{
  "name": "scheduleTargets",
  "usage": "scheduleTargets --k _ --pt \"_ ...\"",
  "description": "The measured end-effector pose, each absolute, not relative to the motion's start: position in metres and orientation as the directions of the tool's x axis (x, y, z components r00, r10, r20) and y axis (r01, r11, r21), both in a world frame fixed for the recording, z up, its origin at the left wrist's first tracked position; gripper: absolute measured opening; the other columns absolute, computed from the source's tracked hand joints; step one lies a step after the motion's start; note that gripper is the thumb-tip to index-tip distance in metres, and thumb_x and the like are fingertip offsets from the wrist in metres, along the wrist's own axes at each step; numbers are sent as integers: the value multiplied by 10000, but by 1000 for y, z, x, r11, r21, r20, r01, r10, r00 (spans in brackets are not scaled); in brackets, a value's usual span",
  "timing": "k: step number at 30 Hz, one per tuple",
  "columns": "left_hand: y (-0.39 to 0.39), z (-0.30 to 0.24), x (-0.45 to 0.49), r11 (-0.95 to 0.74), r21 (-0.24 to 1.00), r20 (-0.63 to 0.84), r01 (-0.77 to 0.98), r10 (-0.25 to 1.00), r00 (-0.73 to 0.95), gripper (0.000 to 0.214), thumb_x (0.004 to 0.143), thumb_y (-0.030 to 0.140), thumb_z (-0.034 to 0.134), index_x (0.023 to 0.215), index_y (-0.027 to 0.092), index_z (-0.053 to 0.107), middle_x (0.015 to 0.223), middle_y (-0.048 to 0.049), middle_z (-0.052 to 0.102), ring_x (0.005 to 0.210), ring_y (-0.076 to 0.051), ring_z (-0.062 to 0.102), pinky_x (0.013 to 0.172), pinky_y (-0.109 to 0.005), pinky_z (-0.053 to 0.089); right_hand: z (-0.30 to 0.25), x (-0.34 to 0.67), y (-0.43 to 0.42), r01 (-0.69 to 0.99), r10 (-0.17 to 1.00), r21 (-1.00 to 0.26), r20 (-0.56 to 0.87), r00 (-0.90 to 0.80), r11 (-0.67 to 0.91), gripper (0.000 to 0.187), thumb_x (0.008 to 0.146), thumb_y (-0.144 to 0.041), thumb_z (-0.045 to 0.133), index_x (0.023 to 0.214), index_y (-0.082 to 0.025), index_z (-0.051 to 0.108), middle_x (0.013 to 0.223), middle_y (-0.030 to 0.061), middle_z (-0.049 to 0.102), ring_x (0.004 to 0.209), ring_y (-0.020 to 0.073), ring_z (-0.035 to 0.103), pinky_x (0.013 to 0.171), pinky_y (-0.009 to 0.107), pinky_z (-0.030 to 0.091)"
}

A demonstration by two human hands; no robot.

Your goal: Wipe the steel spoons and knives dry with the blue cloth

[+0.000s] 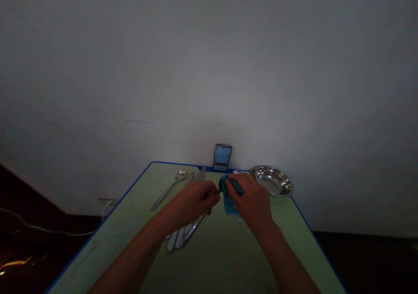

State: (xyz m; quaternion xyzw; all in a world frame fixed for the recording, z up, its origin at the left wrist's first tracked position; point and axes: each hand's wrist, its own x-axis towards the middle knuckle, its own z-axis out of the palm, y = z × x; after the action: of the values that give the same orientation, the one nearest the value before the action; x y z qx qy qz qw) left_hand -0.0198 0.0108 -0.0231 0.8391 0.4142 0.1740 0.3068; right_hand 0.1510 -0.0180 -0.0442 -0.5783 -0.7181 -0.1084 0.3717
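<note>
My left hand (195, 200) is closed around the upper end of a metal utensil (192, 231) whose handle slants down toward me over the green table (215, 255). My right hand (251, 200) is closed on a teal cloth (228, 198), which it presses against the end of that utensil between the two hands. Several more pieces of cutlery (174, 238) lie under my left wrist. A single spoon (167, 190) rests apart to the left.
A shallow steel bowl (273, 180) sits at the table's far right corner. A phone (222, 158) leans upright against the white wall at the far edge. Cables (48, 231) trail over the dark floor at the left.
</note>
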Motion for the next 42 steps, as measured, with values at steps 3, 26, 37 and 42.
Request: scheduleTargets --k 3,26,37,42 --pt "11 -23 -20 -470 659 43 588 803 594 211 821 327 467 763 166 590 605 6 632 551 -129 557 530 -219 368 -43 151 -18 912 753 -277 656 -51 302 140 861 -269 534 919 -204 643 885 49 688 838 183 640 737 281 460" --pt "12 -18 -29 -468 698 67 542 796 602 274 902 348 346 767 185 520 650 19 584 604 -122 535 585 -231 378 -33 167 -18 799 695 -525 691 199 292 232 853 -350 509 970 -205 647 933 60 700 841 201 643 764 344 486" --pt "14 -23 -30 -481 746 108 461 770 628 249 922 280 288 892 185 516 720 6 600 691 -131 552 677 -245 415 -32 162 -20 762 688 -521 712 139 385 194 846 -317 534 972 -215 639 913 40 699 825 177 640 753 324 494" --pt "15 -26 -30 -473 762 104 442 764 637 252 928 310 283 911 189 504 737 3 597 670 -128 544 641 -237 414 -31 160 -21 770 670 -470 739 76 432 180 850 -290 537 982 -214 631 908 37 696 818 166 639 752 315 496"
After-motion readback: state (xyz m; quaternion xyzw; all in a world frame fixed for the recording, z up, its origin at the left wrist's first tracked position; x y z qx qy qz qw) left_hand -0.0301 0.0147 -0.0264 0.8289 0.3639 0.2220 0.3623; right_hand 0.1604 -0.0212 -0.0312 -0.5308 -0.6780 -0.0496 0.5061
